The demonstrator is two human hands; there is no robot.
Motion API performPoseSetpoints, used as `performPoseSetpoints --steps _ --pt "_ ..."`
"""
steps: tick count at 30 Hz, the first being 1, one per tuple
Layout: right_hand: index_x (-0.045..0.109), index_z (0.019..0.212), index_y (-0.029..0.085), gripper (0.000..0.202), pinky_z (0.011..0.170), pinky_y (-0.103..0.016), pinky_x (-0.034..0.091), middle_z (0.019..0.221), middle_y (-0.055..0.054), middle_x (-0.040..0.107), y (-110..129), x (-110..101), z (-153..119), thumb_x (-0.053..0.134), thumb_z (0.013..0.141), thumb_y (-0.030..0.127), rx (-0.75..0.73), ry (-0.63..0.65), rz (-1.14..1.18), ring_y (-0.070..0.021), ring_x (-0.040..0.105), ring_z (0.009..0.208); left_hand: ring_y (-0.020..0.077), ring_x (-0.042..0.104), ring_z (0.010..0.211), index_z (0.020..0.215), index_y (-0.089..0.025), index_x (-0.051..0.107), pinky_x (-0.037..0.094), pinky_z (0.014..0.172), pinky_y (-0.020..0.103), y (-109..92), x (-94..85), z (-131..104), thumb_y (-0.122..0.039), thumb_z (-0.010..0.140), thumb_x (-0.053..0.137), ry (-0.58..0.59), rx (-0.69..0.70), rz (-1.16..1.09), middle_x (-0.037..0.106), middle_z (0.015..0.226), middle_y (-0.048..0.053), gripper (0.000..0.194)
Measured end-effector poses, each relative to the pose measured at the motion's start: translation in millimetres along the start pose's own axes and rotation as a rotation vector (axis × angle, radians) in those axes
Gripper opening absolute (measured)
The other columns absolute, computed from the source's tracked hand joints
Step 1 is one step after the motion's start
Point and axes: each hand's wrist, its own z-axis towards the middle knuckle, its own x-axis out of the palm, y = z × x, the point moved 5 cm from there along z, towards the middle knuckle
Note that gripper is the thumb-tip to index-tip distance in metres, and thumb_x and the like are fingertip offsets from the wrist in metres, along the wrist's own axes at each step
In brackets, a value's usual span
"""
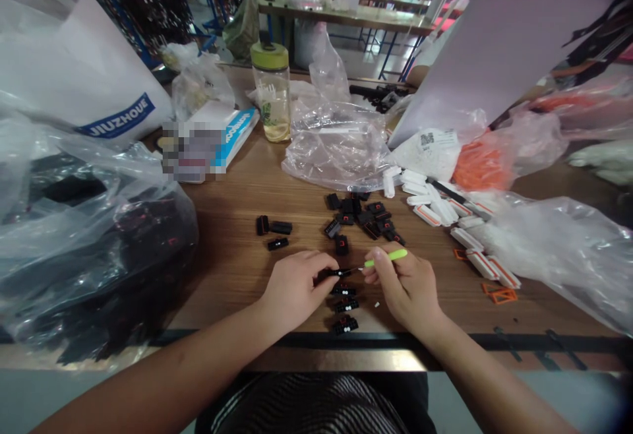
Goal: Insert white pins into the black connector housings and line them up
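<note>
My left hand pinches a small black part near the table's front edge. In my right hand is a yellow-green tool, its thin tip pointing left at that part. Below the held part, more black parts with white dots, such as the lowest one, lie in a column. A tiny white piece rests between this column and my right hand. Behind my hands is a loose pile of black parts. A few others lie to the left.
A bag of black parts fills the left side. White parts, orange frames and plastic bags lie at the right. Toward the back stand a green-lidded bottle and a clear bag.
</note>
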Motion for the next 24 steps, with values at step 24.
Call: performPoseSetpoints --steps 24 --pt "0.063 0.081 0.019 0.03 0.048 -0.02 0.053 0.064 0.0 0.068 -3.7 4.0 1.9 0.052 0.098 0.041 0.048 -0.04 0.157 -0.0113 0.065 0.049 0.0145 0.056 0.067 0.09 -0.022 0.068 0.04 0.064 0.026 -1.0 -0.3 -0.1 -0.019 0.085 0.072 -0.014 0.006 -0.002 0.063 0.074 -0.003 0.007"
